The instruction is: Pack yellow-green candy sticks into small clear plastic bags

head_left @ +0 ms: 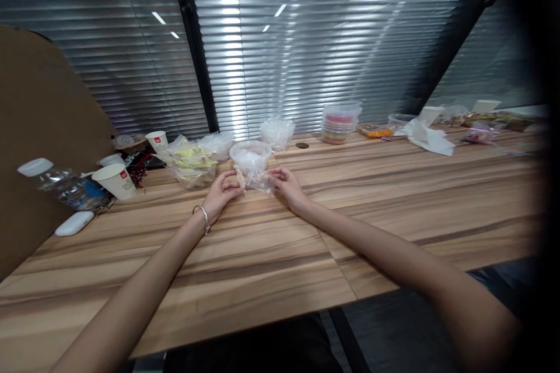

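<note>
Between the two hands, toward the far side of the tabletop (271, 262), sit a pale strip (240, 178) and a crumpled piece of clear film (259, 181). Clock convention: 12 points away from the person.

Left hand (222, 192): fingers curled, tips apparently pinching the pale strip, which stands at about 2 o'clock from the knuckles. Its long axis runs roughly 11 to 5. What it is made of cannot be told at this size.

Right hand (286, 183): fingers and thumb appear pressed together on the film's right edge; the film spreads from them toward 9 o'clock and reaches close to the strip. Whether film and strip touch or join, cannot tell.

Key relation: strip on the left, film on the right, nearly level, with little gap. Left hand is the nearer to the strip, right hand the nearer to the film.

Just beyond the film, at 12 o'clock, stands a clear tub (235, 161) with whitish contents; film overlaps its near wall in this view, contact uncertain. At 10 o'clock from the left hand: a clear bag of yellow pieces (192, 160). At 2 o'clock from the right hand, well apart: a stack of clear containers (339, 122).
</note>
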A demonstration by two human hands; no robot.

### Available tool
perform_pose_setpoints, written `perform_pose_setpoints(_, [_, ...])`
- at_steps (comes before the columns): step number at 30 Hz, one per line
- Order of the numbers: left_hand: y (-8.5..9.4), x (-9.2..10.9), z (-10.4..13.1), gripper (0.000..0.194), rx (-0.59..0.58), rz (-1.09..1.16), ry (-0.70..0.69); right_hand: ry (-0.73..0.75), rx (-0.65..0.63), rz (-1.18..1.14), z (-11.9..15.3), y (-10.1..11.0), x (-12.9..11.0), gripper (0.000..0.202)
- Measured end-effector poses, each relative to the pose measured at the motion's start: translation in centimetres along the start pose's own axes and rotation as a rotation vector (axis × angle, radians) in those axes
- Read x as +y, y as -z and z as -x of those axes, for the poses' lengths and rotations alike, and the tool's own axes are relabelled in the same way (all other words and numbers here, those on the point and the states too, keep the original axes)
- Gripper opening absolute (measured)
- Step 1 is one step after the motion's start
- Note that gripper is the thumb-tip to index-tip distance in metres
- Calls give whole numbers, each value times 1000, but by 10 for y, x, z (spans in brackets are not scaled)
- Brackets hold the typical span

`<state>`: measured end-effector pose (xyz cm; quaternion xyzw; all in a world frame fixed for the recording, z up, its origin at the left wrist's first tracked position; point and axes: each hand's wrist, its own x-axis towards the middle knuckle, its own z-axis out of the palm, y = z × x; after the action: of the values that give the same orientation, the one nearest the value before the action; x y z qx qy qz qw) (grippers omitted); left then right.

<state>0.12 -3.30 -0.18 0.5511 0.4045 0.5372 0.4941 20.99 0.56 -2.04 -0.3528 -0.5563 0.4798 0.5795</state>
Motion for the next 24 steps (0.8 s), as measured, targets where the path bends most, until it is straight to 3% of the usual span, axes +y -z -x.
perform_pose_setpoints(3, [-2,2,2,69,-28,-6,-18,1,-45,4,0,-2,-1,21])
perform_pose_setpoints(8, [-1,1,2,71,-19,27,-13,15,-76,5,0,-3,0,21])
perform_pose_setpoints(18, [1,-1,-3,31,1,118,50,23,-82,35,-1,-3,1,22])
perform_pose_setpoints(24, [1,-1,-3,23,48,142,9,35,-86,49,-1,-3,3,22])
